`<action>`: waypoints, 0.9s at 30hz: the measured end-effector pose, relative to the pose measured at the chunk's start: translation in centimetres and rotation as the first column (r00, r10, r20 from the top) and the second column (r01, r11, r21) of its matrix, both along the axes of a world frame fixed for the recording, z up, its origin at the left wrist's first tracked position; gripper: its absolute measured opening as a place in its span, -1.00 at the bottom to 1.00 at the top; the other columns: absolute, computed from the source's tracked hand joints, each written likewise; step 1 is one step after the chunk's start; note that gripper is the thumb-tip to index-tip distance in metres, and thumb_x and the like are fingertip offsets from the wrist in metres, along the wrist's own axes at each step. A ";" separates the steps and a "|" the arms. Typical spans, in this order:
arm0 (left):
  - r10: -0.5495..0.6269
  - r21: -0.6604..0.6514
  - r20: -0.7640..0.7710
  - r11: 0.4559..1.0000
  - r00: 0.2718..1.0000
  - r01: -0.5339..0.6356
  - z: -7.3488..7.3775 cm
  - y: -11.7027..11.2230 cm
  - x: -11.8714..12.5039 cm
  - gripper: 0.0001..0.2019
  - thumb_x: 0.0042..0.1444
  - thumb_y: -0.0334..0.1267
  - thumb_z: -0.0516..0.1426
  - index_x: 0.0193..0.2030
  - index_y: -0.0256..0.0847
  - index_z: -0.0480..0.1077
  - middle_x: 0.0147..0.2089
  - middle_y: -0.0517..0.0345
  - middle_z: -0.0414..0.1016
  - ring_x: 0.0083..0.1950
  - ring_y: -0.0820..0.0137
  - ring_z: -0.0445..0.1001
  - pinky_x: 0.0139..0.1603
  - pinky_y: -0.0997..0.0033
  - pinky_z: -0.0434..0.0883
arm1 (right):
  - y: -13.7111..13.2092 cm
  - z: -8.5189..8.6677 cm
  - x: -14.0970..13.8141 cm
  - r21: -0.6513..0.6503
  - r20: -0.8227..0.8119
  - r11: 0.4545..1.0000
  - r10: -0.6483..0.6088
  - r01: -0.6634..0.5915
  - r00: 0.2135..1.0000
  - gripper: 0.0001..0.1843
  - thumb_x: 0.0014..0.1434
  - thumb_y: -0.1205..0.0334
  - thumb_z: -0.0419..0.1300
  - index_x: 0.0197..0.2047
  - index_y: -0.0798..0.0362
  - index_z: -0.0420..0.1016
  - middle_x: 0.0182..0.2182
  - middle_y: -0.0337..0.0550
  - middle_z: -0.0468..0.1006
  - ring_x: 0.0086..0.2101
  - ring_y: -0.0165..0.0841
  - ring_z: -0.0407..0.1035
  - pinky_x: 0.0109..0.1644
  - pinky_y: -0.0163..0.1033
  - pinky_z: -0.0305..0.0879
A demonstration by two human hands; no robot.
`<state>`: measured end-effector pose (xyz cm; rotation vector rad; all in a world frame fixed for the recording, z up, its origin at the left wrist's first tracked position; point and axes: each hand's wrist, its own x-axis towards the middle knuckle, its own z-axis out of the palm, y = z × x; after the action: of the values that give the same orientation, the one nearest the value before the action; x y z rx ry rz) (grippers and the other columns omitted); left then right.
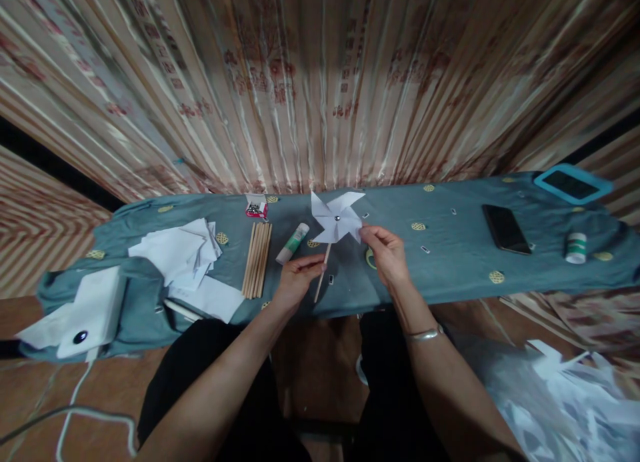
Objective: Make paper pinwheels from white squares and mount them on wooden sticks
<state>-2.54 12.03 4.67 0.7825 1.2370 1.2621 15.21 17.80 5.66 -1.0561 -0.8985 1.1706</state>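
A white paper pinwheel (pixel 338 218) with a metal pin at its centre is held above the cloth-covered table. Its thin wooden stick (pixel 320 283) slants down toward me. My left hand (pixel 296 279) is closed around this stick, below the paper blades. With thumb and fingers pinched, my right hand (pixel 386 251) grips the tip of the pinwheel's right-hand blade. Partly behind the right hand lies a small green ring-shaped item (pixel 370 258). A glue stick (pixel 293 243) lies just beyond my left hand, beside a row of wooden sticks (pixel 257 261).
Loose white papers (pixel 175 252) and a white device with a cable (pixel 95 312) are at left. An open red box of pins (pixel 257 209) stands at the back. Rightward lie a phone (pixel 506 229), a white-green cylinder (pixel 576 248) and a blue-framed tablet (pixel 573 184). A plastic bag (pixel 525 389) holds paper pieces.
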 end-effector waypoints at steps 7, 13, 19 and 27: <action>0.001 -0.006 -0.005 1.000 1.000 -0.001 0.0 0.2 -0.1 -0.74 -0.28 -0.30 0.41 -0.34 -0.22 0.65 -0.31 0.07 0.66 -0.24 0.31 0.58 -0.05 0.30 0.51 | -1.0 0.5 -0.9 0.000 -0.020 0.992 0.124 -0.124 0.992 -0.83 -0.26 0.13 0.50 -0.60 -0.07 0.61 -0.43 -0.31 0.59 -0.29 -0.41 0.40 -0.04 -0.29 0.27; 0.025 -0.006 -0.003 1.000 1.000 -0.025 0.0 0.3 -0.1 -0.76 -0.28 -0.32 0.41 -0.36 -0.21 0.65 -0.31 0.07 0.65 -0.22 0.28 0.59 0.02 0.26 0.50 | -1.3 0.1 -1.7 -0.016 -0.020 0.990 0.137 -0.137 0.990 -0.80 -0.27 0.11 0.50 -0.58 -0.05 0.59 -0.43 -0.29 0.58 -0.35 -0.39 0.38 -0.10 -0.25 0.28; -0.006 0.022 0.007 1.000 1.000 0.006 0.0 0.2 -0.1 -0.73 -0.26 -0.28 0.41 -0.32 -0.26 0.64 -0.29 0.01 0.66 -0.22 0.26 0.59 0.03 0.24 0.49 | -1.7 0.0 -2.3 -0.019 0.021 0.981 0.193 -0.193 0.981 -0.71 -0.22 0.02 0.48 -0.59 -0.02 0.51 -0.54 -0.32 0.50 -0.43 -0.41 0.32 -0.23 -0.26 0.26; -0.011 0.008 0.034 1.000 0.999 0.011 0.4 0.0 0.0 -0.71 -0.29 -0.28 0.42 -0.33 -0.27 0.64 -0.28 0.00 0.66 -0.19 0.24 0.60 0.04 0.23 0.49 | -2.0 0.3 -2.8 -0.034 -0.003 0.980 0.195 -0.195 0.981 -0.70 -0.26 0.01 0.49 -0.59 -0.03 0.51 -0.53 -0.34 0.52 -0.44 -0.42 0.34 -0.25 -0.27 0.27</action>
<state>-2.54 12.07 5.04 0.7693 1.1998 1.2668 12.39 15.79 6.00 -1.0124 -1.0029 1.3530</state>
